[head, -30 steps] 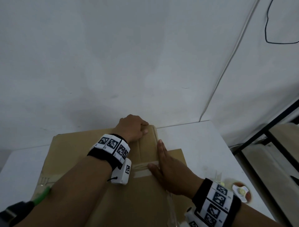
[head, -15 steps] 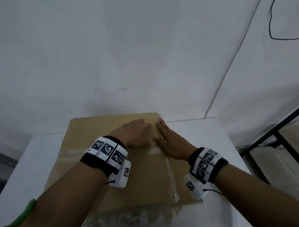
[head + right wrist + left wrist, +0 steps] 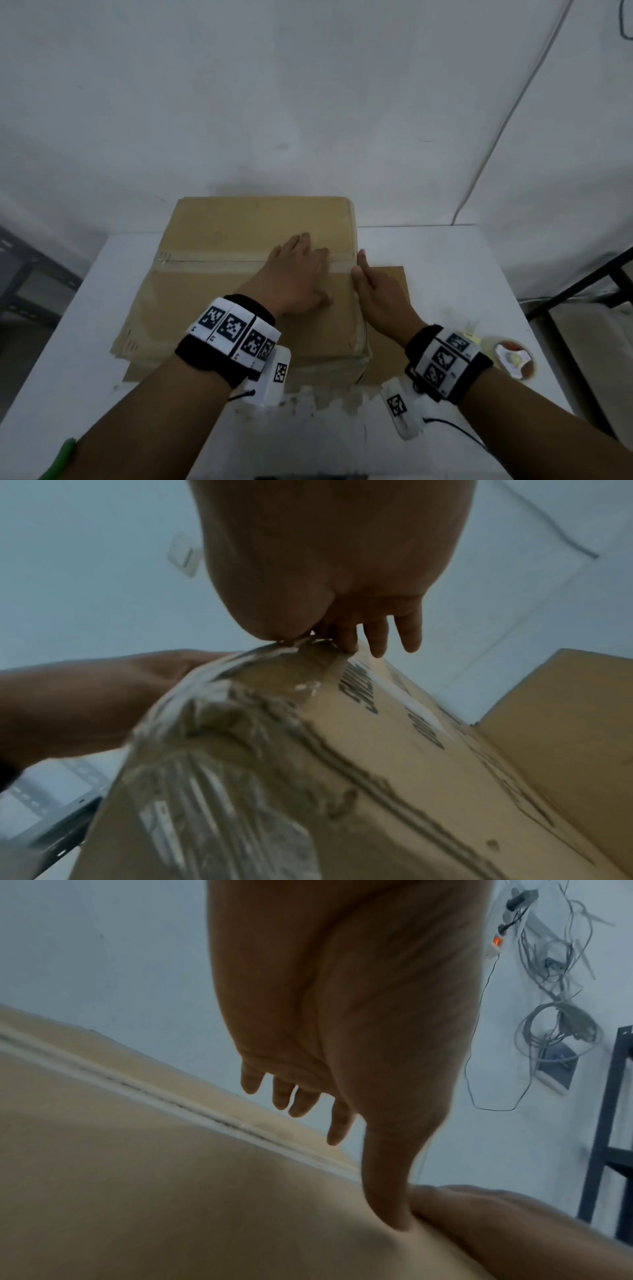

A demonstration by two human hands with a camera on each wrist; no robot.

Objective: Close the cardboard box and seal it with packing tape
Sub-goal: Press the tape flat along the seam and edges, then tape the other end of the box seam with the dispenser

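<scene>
A closed brown cardboard box (image 3: 239, 222) stands on the white table (image 3: 445, 260). A strip of clear packing tape (image 3: 212, 262) runs across its top seam from left to right. My left hand (image 3: 301, 270) lies flat on the lid over the tape's right part, fingers straight (image 3: 298, 1104). My right hand (image 3: 373, 291) presses against the box's right side at the top edge, fingers straight, where the tape (image 3: 318, 645) folds over the edge. The tape roll (image 3: 513, 356) lies on the table at the right.
A flat cardboard sheet (image 3: 387, 284) lies under the box, sticking out to the right. The wall stands close behind the table. A dark metal shelf frame (image 3: 582, 284) is at the right, another one (image 3: 24, 274) at the left.
The view pulled back and the whole box top now shows. My right hand slid from the lid down onto the box's right side. My left hand opened flat on the tape.
</scene>
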